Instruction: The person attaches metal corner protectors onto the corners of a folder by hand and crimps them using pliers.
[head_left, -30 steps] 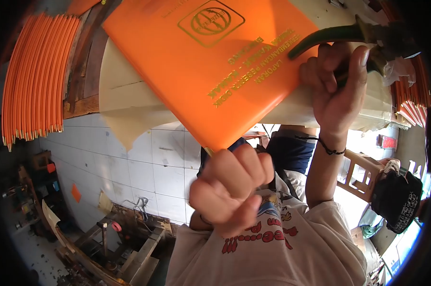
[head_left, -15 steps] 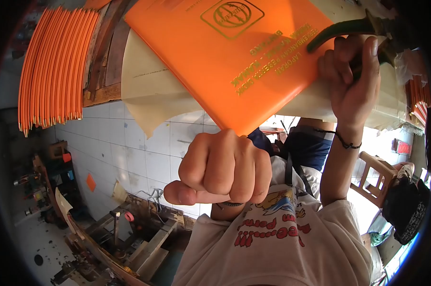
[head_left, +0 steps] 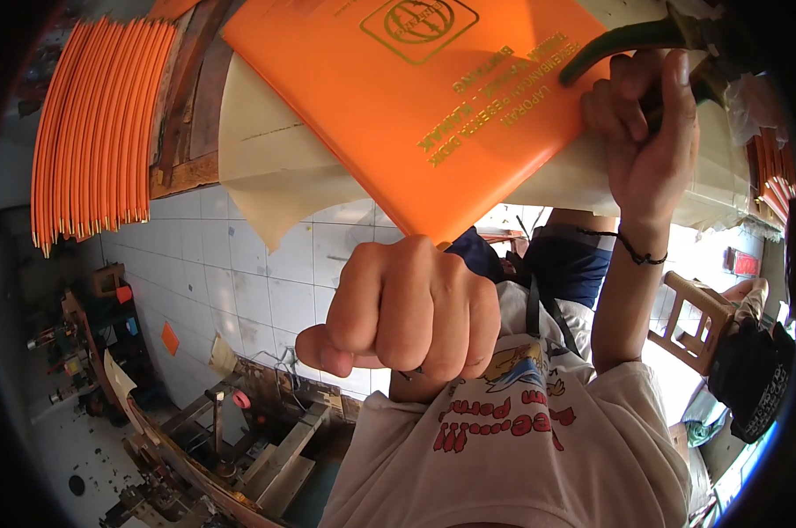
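An orange cover [head_left: 433, 114] with gold lettering and a gold emblem lies tilted on the paper-covered table [head_left: 275, 167]. Its lower corner ends right behind my left hand [head_left: 407, 312], a closed fist with the knuckles facing up. Whatever is in that fist is hidden. My right hand [head_left: 649, 132] is at the cover's right side, with its fingers curled round one handle of a plier-like tool [head_left: 627, 40]. The tool's other green handle reaches over the cover. The tool's head is dark and hard to make out.
Many orange covers [head_left: 103, 132] stand in a row at the left, with more orange pieces [head_left: 772, 176] at the far right. Below are a tiled floor [head_left: 239, 264], a wooden frame [head_left: 283, 449], a brown stool [head_left: 689, 321] and a black cap [head_left: 750, 378].
My left fist has turned so that its knuckles face the camera, still at the cover's corner. The whole view has shifted a little. My right hand keeps its grip on the tool.
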`<state>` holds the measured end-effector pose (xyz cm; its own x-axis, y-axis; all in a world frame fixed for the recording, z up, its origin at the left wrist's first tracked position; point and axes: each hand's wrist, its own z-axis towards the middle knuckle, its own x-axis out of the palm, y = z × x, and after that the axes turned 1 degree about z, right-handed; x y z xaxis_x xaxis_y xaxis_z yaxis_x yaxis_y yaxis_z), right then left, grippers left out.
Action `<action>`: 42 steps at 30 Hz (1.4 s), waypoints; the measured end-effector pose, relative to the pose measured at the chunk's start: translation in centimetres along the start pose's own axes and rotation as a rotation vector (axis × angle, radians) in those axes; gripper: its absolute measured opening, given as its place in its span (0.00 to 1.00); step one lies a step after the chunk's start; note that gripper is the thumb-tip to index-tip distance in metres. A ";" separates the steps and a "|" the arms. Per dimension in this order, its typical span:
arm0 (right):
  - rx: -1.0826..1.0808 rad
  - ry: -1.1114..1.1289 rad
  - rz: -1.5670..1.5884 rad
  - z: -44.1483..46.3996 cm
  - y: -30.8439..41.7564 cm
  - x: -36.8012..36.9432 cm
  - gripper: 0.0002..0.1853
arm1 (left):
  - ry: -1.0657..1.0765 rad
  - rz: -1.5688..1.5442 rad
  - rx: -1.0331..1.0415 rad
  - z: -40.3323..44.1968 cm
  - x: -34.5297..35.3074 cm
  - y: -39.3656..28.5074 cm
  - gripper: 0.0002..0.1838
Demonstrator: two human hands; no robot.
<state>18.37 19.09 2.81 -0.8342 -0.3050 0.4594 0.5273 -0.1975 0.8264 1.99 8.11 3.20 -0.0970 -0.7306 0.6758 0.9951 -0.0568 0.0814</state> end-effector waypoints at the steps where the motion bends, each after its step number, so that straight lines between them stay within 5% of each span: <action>1: 0.002 -0.007 -0.002 0.0 0.0 0.0 0.23 | -0.003 0.009 -0.004 0.0 0.1 0.0 0.23; 4: 0.002 -0.058 -0.027 0.0 0.0 0.2 0.22 | 0.051 0.162 -0.012 -0.1 -0.1 -0.2 0.21; 7: -0.003 -0.106 -0.057 0.0 0.0 0.2 0.22 | 0.091 0.711 0.052 0.3 0.3 -0.2 0.18; 10: -0.010 -0.020 -0.016 0.0 -0.2 -0.1 0.21 | -0.055 0.826 0.084 0.5 0.7 0.1 0.24; 21: -0.010 0.020 -0.019 0.0 -0.1 0.1 0.20 | -0.309 0.579 0.132 0.3 0.7 -0.2 0.27; 30: -0.006 -0.131 -0.109 0.0 0.2 1.5 0.20 | -0.163 0.575 0.081 0.2 0.4 -0.3 0.28; 33: -0.045 -0.032 0.012 0.1 -0.1 0.0 0.13 | -0.107 0.958 0.203 0.3 0.4 0.6 0.29; 37: -0.065 -0.051 -0.033 0.1 0.2 0.3 0.13 | 0.279 1.689 -0.027 0.6 1.9 0.1 0.23; 42: -0.036 -0.150 -0.091 -0.1 0.4 0.9 0.13 | 0.779 2.382 0.070 0.4 1.9 3.0 0.08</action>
<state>17.87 18.66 3.56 -0.8920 -0.1426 0.4290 0.4518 -0.2520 0.8558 4.83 6.84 5.02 0.6569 0.4617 -0.5960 -0.5862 0.8099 -0.0187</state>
